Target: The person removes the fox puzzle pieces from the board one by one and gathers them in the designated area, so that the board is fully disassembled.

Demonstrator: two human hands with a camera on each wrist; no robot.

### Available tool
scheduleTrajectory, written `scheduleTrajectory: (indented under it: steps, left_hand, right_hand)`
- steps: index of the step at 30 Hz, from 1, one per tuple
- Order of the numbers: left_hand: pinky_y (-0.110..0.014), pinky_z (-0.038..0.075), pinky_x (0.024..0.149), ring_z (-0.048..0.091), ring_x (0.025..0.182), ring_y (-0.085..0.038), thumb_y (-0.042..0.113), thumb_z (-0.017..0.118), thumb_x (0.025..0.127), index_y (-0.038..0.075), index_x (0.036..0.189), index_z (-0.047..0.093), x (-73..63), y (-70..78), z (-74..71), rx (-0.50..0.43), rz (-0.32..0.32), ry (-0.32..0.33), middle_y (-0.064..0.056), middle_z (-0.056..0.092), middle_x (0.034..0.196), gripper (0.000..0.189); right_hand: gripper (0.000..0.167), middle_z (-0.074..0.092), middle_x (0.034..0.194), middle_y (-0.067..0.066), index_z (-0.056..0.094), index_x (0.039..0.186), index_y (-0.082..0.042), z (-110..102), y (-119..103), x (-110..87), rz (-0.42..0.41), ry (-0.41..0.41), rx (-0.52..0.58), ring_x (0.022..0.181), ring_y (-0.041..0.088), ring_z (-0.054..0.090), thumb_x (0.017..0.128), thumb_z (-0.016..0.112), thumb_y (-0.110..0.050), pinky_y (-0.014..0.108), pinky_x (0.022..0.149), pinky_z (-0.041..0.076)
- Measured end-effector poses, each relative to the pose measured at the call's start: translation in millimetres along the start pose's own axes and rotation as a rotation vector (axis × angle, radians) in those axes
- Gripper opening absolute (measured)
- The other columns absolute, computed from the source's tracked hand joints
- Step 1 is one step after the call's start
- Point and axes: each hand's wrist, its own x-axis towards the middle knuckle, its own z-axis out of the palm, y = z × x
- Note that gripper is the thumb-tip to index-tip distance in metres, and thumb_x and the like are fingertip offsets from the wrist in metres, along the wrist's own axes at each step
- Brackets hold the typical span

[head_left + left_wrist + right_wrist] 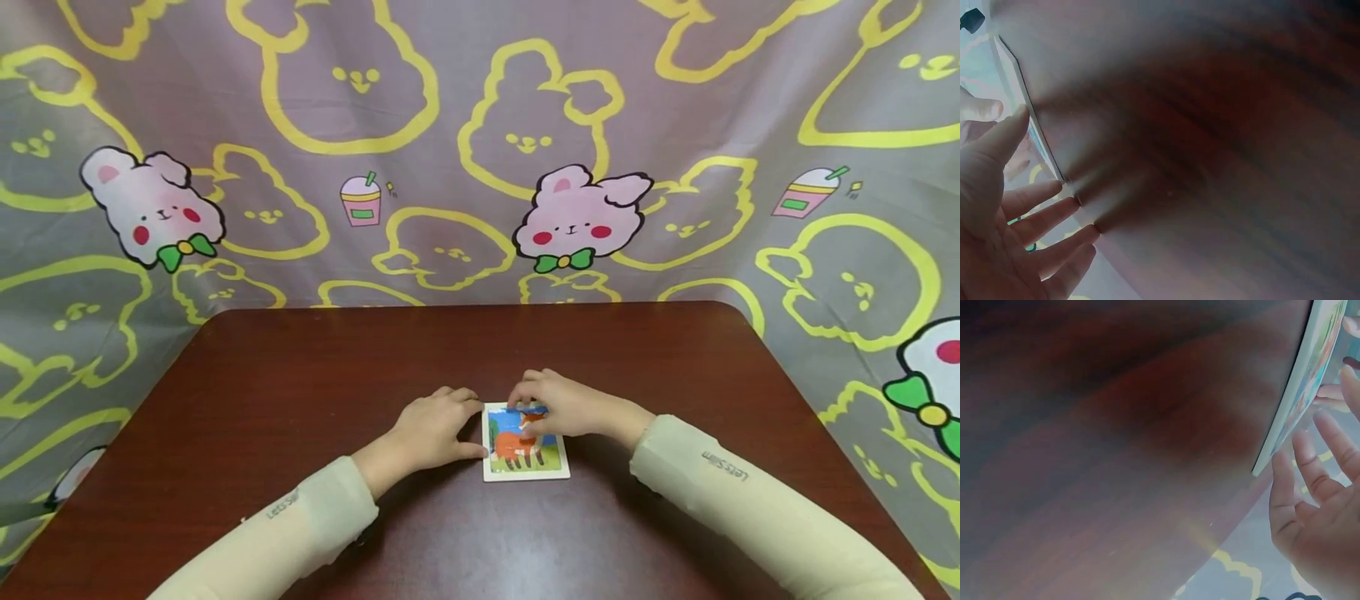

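Just one fox picture point(517, 455), one loose-fingered left hand point(433, 428) alongside, one right hand point(567, 405) above, seemingly relaxed.

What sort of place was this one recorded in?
Probably a makeshift indoor recording booth: a cartoon-printed cloth backdrop rises behind and along both sides of a dark reddish-brown table, and a small white-bordered fox picture lies on it.

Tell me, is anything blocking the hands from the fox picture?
Nothing visible is: the left hand is right at the left edge of the fox picture, and the right hand is over its upper right part.
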Motion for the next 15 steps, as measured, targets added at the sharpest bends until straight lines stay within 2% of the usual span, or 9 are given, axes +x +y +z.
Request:
scheduleTrajectory:
  steps: [7, 15]
  left_hand:
    - [-0.044, 0.057, 0.082, 0.058, 0.12, -0.024, 0.062, 0.074, 0.078, 0.016, 0.13, 0.065, 1.9, -0.7, 0.4, 0.01, -0.003, 0.003, -0.001, 0.062, 0.133, 0.07]
    - [-0.04, 0.057, 0.076, 0.058, 0.11, -0.021, 0.064, 0.075, 0.077, 0.015, 0.125, 0.067, 1.1, -1.9, -0.2, -0.005, -0.003, -0.009, 0.002, 0.063, 0.126, 0.069]
  right_hand:
    - [0.032, 0.054, 0.096, 0.002, 0.064, 0.118, -0.015, -0.4, -4.0, 16.0, 0.043, -0.107, 0.078, 0.092, 0.018, 0.049, 0.088, 0.076, -0.017, 0.031, 0.08, 0.044]
    - [0.026, 0.056, 0.095, 0.002, 0.062, 0.115, -0.012, 2.3, -3.8, 28.1, 0.075, -0.13, 0.148, 0.085, 0.015, 0.051, 0.09, 0.072, -0.011, 0.028, 0.077, 0.045]
